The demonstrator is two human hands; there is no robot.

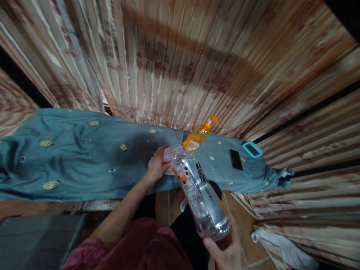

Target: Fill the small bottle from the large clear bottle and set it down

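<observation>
Clear bottle (pixel 201 198), tilted over edge of cloth-cov. desk (pixel 84 157): R. hand (pixel 227 249), grip clasping its base; L. hand (pixel 159 167) by neck (grip partly hidden; can't tell what's held), nr. pump bottle (pixel 198 134).

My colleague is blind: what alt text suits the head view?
A person's right hand holds a large clear bottle by its base, the top end beside the left hand over a patterned teal cloth. An orange pump bottle stands just beyond; a phone and blue-framed display are farther right.
</observation>
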